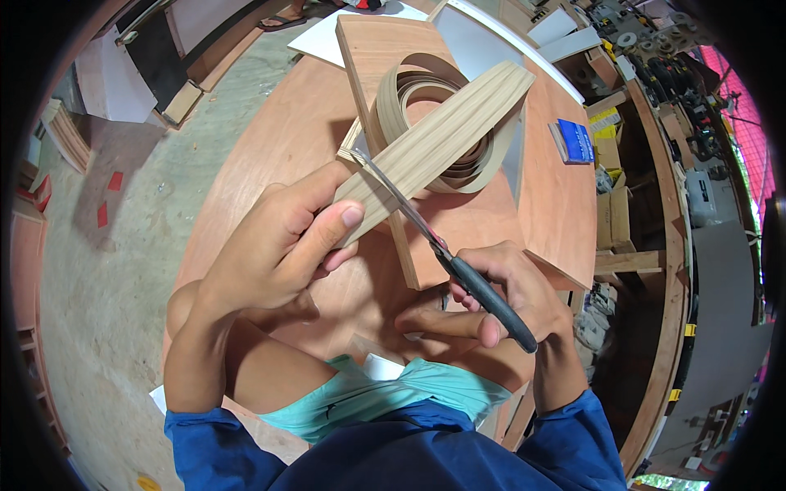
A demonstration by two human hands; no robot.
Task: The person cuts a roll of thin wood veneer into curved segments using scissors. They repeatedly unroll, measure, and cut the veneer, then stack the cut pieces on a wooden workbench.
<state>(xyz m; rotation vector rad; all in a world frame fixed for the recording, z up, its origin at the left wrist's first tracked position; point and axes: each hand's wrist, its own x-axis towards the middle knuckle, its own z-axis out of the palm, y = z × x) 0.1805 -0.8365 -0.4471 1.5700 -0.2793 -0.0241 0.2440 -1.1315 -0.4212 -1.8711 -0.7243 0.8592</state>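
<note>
Blue shirt (393,458) cloth fills the space nearest me, its sleeves pushed back on both forearms, with turquoise shorts (311,401) just beyond it over bent bare legs. From there the left hand (286,233) reaches forward, pinching the near end of a pale wood-grain strip (446,135): thumb flat on top, fingers tucked underneath. The strip slants up and away from that grip toward the far right, passing above everything else.

Around the black handle of the scissors (491,303) the right hand (512,299) is curled, lower and to the right of the strip. A blade crosses the strip's face just past the left hand's fingertips; how far the blades are parted, I can't tell.

Behind the strip, partly covered by it, sits a coil of banding (393,110) on a thick wooden panel (483,233). Below that spreads a broad plywood sheet (254,131). Off to the right lies a blue packet (575,141), and past it a cluttered wooden shelf (667,327). Out on the left, red scraps (102,214) dot the grey floor (106,311); someone's sandalled foot (282,23) shows at the far edge.
</note>
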